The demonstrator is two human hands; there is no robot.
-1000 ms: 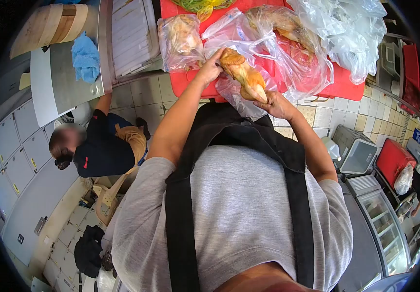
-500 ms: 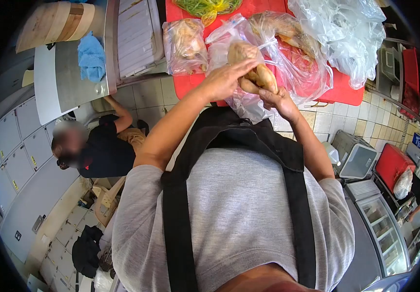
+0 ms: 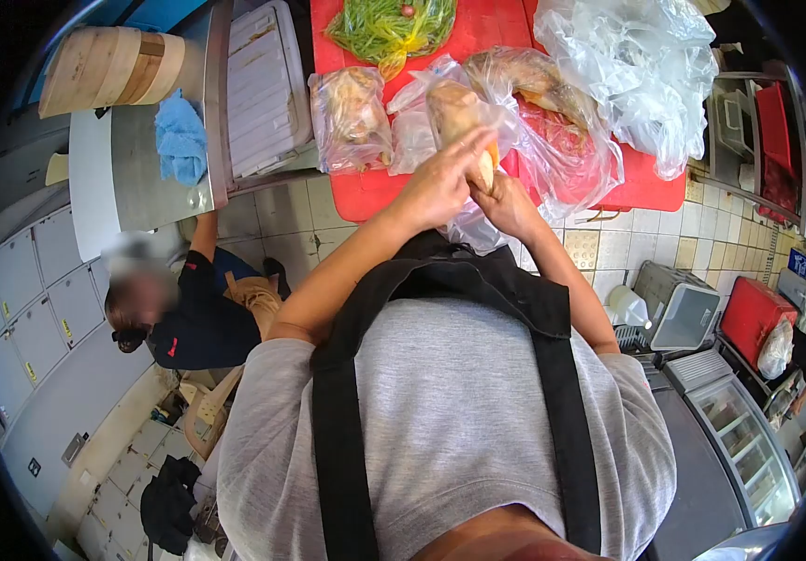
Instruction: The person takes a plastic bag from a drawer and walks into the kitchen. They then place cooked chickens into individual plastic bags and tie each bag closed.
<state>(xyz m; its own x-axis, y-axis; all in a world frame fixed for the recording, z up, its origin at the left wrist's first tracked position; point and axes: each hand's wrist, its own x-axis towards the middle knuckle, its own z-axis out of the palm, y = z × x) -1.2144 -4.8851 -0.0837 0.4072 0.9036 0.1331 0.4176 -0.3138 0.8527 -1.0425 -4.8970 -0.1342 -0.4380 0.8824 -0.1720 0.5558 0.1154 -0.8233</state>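
A whole plucked chicken (image 3: 452, 107), pale yellow, is between my hands above the table's near edge. It lies partly against clear plastic. My left hand (image 3: 445, 182) lies along its near left side, the fingers reaching over it. My right hand (image 3: 512, 204) grips its near end from the right, close to my left fingertips. Clear plastic bags (image 3: 562, 178) spread around and below the chicken. Just left of it sits another bag with pale food (image 3: 352, 117). Behind to the right, a bag holds a brownish whole piece of meat or fish (image 3: 529, 75).
The red table (image 3: 361, 194) also bears a bag of green vegetables (image 3: 394, 28) and a heap of clear plastic bags (image 3: 632, 70). At left are a steel counter with a blue cloth (image 3: 180, 136) and a crouching person (image 3: 207, 313). Grey crates (image 3: 674, 309) stand at right.
The chicken has turned so that its near end points towards me. My hands have come closer together, the right one moving left. The person at left has shifted slightly.
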